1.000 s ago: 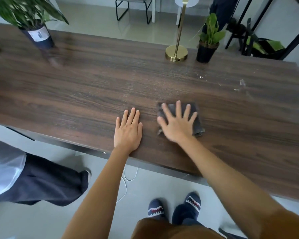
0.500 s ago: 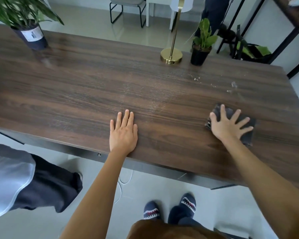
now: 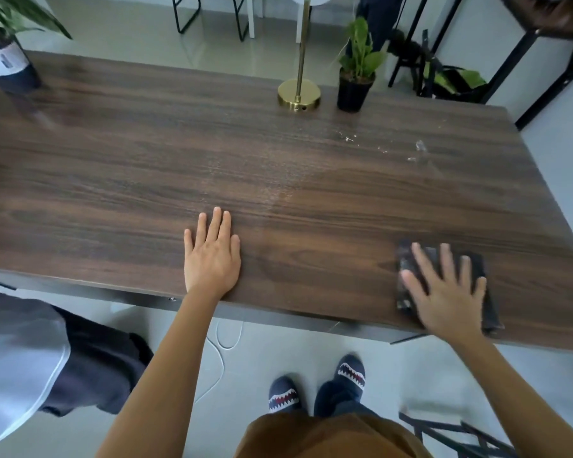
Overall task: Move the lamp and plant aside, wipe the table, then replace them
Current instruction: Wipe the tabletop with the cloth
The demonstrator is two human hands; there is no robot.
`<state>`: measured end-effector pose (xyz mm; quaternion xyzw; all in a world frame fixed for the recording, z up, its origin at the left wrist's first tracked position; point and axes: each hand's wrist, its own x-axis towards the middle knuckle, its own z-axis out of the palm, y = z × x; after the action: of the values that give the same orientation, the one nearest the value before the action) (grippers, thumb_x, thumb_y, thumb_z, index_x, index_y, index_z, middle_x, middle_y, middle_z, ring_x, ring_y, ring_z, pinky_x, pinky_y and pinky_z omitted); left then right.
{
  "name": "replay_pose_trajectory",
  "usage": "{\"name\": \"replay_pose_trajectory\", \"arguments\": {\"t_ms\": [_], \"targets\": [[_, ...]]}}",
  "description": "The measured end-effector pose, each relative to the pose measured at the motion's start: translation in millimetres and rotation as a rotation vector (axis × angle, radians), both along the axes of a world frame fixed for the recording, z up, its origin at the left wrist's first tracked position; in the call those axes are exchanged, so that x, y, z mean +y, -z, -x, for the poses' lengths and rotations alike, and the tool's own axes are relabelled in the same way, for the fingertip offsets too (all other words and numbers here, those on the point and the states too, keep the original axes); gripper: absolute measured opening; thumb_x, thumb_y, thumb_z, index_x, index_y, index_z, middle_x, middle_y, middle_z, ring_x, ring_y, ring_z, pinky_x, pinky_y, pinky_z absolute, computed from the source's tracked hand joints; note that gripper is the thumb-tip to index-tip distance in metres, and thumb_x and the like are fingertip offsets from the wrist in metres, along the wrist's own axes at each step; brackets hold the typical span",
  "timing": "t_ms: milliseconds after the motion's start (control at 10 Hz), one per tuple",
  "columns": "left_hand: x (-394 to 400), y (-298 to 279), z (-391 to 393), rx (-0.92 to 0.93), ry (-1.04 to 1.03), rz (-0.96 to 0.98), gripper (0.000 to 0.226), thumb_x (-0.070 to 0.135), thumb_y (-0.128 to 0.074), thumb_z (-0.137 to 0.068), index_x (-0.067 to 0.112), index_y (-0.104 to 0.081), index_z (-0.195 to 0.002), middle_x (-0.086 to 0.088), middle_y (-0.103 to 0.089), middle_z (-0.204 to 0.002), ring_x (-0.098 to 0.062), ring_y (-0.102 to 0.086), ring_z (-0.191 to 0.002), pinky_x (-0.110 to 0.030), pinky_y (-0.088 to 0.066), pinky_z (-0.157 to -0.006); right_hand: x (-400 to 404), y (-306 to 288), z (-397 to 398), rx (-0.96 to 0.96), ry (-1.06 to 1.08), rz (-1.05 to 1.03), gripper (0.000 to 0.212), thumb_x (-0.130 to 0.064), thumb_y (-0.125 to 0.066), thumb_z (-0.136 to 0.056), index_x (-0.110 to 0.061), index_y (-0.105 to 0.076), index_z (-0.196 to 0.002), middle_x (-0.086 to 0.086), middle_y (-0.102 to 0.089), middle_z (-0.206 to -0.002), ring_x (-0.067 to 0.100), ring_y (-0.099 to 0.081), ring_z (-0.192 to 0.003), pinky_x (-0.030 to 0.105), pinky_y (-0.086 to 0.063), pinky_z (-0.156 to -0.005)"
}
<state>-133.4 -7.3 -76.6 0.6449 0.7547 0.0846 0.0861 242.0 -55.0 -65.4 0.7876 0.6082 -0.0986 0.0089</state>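
A brass lamp with a round base stands at the far edge of the dark wooden table. Right beside it is a small plant in a black pot. My right hand presses flat, fingers spread, on a dark grey cloth near the table's front right edge. My left hand lies flat and empty on the front edge, left of the cloth. Water droplets and crumbs lie on the wood in front of the plant.
A bigger potted plant stands at the table's far left corner. A person's clothed legs are at the lower left. A white cable lies on the floor under the table. Black metal shelving stands at the back right.
My right hand has slid the cloth from the table's middle to the right, then a little toward the front edge. My left hand has stayed put.
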Motion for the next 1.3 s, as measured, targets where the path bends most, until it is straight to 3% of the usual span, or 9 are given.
{"name": "replay_pose_trajectory", "arguments": {"t_ms": [100, 300, 400, 500, 700, 800, 1000, 1100, 1300], "targets": [[0.2, -1.0, 0.7, 0.000, 0.003, 0.005, 0.056, 0.038, -0.017, -0.100, 0.019, -0.013, -0.153, 0.003, -0.008, -0.161, -0.022, -0.001, -0.149, -0.047, -0.003, -0.119, 32.6, -7.0, 25.2, 0.045, 0.267, 0.056, 0.066, -0.071, -0.011, -0.093, -0.047, -0.004, -0.154, 0.008, 0.003, -0.166, 0.045, 0.006, -0.149, 0.068, 0.002, -0.114], [0.2, 1.5, 4.3, 0.001, 0.005, 0.013, 0.056, 0.039, -0.017, -0.100, 0.020, -0.013, -0.153, 0.003, -0.007, -0.162, -0.021, 0.000, -0.149, -0.048, -0.003, -0.119, 30.1, 5.0, 205.7, 0.044, -0.289, -0.052, 0.063, -0.063, -0.015, -0.095, -0.044, -0.014, -0.154, 0.012, -0.003, -0.166, 0.049, 0.004, -0.148, 0.070, 0.006, -0.113], [0.5, 2.9, 5.2, -0.006, -0.004, 0.016, 0.056, 0.038, -0.018, -0.100, 0.020, -0.013, -0.152, 0.003, -0.007, -0.162, -0.021, -0.001, -0.149, -0.048, -0.003, -0.119, 18.7, 3.3, 181.6, 0.096, -0.520, -0.118, 0.058, -0.063, -0.022, -0.096, -0.044, -0.028, -0.151, 0.006, -0.020, -0.164, 0.041, -0.013, -0.149, 0.066, -0.012, -0.115], [1.1, 3.7, 7.0, -0.008, 0.003, 0.023, 0.055, 0.038, -0.020, -0.100, 0.019, -0.015, -0.152, 0.002, -0.008, -0.162, -0.022, -0.002, -0.149, -0.049, -0.004, -0.118, -7.9, 9.4, 69.4, 0.056, -0.348, -0.134, 0.059, -0.068, -0.021, -0.095, -0.047, -0.026, -0.151, 0.000, -0.021, -0.164, 0.035, -0.017, -0.150, 0.062, -0.016, -0.117], [10.3, -8.2, -15.1, -0.153, -0.062, -0.011, 0.055, 0.028, -0.034, -0.100, 0.013, -0.021, -0.151, -0.004, -0.009, -0.162, -0.027, -0.002, -0.148, -0.058, -0.003, -0.115, -25.9, -6.5, -116.0, 0.047, 0.509, 0.011, 0.067, -0.073, -0.017, -0.092, -0.047, -0.011, -0.154, 0.004, -0.004, -0.167, 0.037, -0.001, -0.151, 0.062, -0.001, -0.118], [14.3, -20.1, -63.1, -0.235, 0.052, -0.099, 0.054, 0.026, -0.034, -0.100, 0.013, -0.020, -0.151, -0.005, -0.008, -0.162, -0.026, 0.000, -0.149, -0.057, -0.002, -0.115, -5.7, -1.2, -71.6, 0.023, 0.533, -0.001, 0.067, -0.068, -0.016, -0.095, -0.039, -0.012, -0.156, 0.013, -0.004, -0.165, 0.047, 0.000, -0.148, 0.065, 0.000, -0.117], [21.9, -19.0, -163.5, -0.291, 0.240, -0.007, 0.055, 0.041, -0.019, -0.101, 0.019, -0.017, -0.152, 0.001, -0.005, -0.162, -0.020, 0.004, -0.149, -0.051, 0.002, -0.117, -11.9, 10.6, 63.4, 0.026, -0.196, -0.122, 0.061, -0.063, -0.015, -0.098, -0.039, -0.025, -0.153, 0.011, -0.021, -0.163, 0.044, -0.015, -0.148, 0.064, -0.012, -0.117], [21.4, -2.3, -169.5, -0.128, 0.197, 0.013, 0.060, 0.046, -0.016, -0.100, 0.016, -0.020, -0.152, -0.003, -0.009, -0.161, -0.023, -0.001, -0.149, -0.051, -0.002, -0.118, -27.9, 6.5, -3.1, 0.053, -0.309, -0.135, 0.062, -0.066, -0.009, -0.096, -0.045, -0.021, -0.153, 0.002, -0.018, -0.165, 0.034, -0.012, -0.151, 0.056, -0.011, -0.120], [21.6, 4.6, -174.6, -0.002, 0.196, 0.011, 0.064, 0.049, -0.024, -0.098, 0.015, -0.016, -0.152, -0.006, -0.009, -0.161, -0.026, -0.002, -0.149, -0.052, -0.004, -0.117, -36.8, 2.4, -198.6, -0.027, 0.295, -0.018, 0.074, -0.074, -0.008, -0.085, -0.046, -0.011, -0.154, 0.005, -0.008, -0.166, 0.037, -0.007, -0.151, 0.059, -0.007, -0.119]]}}
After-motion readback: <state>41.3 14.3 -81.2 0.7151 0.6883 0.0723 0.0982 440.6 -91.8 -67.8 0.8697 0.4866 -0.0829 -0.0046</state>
